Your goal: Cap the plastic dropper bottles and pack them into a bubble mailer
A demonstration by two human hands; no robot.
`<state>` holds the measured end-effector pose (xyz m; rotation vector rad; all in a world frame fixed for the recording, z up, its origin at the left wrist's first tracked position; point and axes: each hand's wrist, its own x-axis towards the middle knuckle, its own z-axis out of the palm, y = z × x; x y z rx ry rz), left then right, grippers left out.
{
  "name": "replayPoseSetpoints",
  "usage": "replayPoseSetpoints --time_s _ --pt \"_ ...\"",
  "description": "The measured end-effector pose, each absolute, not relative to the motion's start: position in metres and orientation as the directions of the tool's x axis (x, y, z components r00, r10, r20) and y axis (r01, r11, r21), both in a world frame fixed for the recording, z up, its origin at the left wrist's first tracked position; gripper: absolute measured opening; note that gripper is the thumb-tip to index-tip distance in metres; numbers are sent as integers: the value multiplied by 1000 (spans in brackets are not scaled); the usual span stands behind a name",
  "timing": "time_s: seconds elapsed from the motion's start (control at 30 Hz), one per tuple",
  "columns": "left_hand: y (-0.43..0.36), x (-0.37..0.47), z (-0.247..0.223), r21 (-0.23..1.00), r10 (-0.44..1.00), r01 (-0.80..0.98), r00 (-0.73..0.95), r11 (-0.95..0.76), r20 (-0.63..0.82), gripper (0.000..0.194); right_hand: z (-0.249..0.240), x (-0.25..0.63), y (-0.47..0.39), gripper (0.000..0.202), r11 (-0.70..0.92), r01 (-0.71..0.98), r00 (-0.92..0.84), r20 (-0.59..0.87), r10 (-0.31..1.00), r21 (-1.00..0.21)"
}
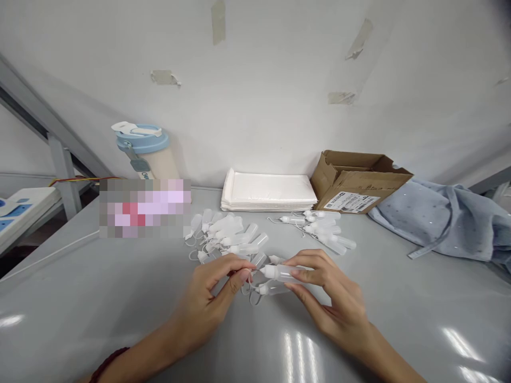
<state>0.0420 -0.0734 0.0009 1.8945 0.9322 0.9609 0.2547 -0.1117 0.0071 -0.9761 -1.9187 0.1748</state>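
My right hand (329, 292) grips a small translucent squeeze bottle (284, 273) by its body, thumb below and fingers on top. The bottle lies nearly level, its white nozzle turned left. My left hand (221, 284) pinches a thin, dark needle-like piece (256, 269) at the nozzle's tip; its far end is hidden by the fingers. Beneath and between both hands rests another such bottle (273, 288) with a looped white strap. Just beyond my left hand lies a loose pile of similar bottles (229, 231), and a smaller group (327, 230) sits farther right.
A stack of white packets (269, 190) stands against the wall, beside an open cardboard box (359, 183). Blue-grey cloth (447, 221) is heaped at right. At left are a blue-lidded tumbler (149, 151), a blurred-out pink item (146, 207) and a power strip (27, 213).
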Motion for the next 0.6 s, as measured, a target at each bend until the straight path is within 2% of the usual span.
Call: replayPoseSetpoints --time_s 0.37,0.6 --pt "-73 42 4 890 865 256 440 -378 241 18 4 253 -114 26 673 564 -277 658 701 -479" --pt "-73 43 1 908 875 229 427 -350 229 20 -3 247 -117 24 658 579 -237 673 700 -481"
